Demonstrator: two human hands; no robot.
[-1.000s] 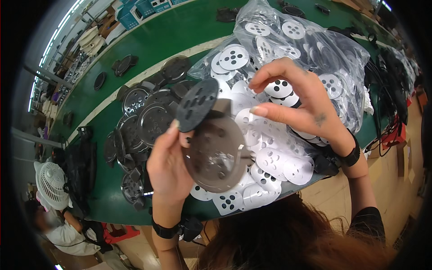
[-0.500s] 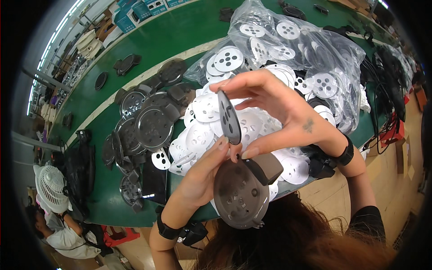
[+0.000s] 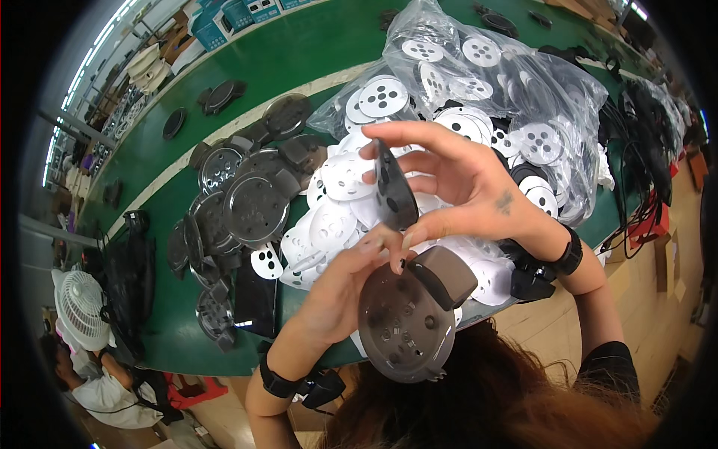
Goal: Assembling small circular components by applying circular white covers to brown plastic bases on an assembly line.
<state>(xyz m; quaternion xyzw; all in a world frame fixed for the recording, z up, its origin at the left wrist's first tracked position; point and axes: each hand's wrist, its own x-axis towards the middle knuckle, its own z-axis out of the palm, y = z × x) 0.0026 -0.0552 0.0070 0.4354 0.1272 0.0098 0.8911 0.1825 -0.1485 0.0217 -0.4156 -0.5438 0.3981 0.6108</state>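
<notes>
A smoky translucent round plastic cover point(image 3: 404, 322), with a boxy tab on one side, hangs tilted from my left hand point(image 3: 333, 292), whose fingers pinch its upper edge. Just above it, my right hand point(image 3: 475, 179) grips a thin dark disc with holes point(image 3: 393, 187) between thumb and fingers. That disc stands nearly edge-on, its lower end close to my left fingertips. Whether it touches them I cannot tell. Beneath both hands lies a heap of white perforated discs point(image 3: 333, 224), partly hidden by my fingers.
Several smoky covers point(image 3: 256, 209) are piled on the green table point(image 3: 299, 52) to the left, beside a black phone-like slab point(image 3: 256, 299). A clear plastic bag point(image 3: 516, 75) of white discs lies at the far right. Black cables point(image 3: 636, 150) run down the right edge. A white fan point(image 3: 81, 307) stands at left.
The dark disc has moved slightly right and turned in my right hand, and more of its dark side shows. The smoky cover has shifted a little right and stays in my left hand.
</notes>
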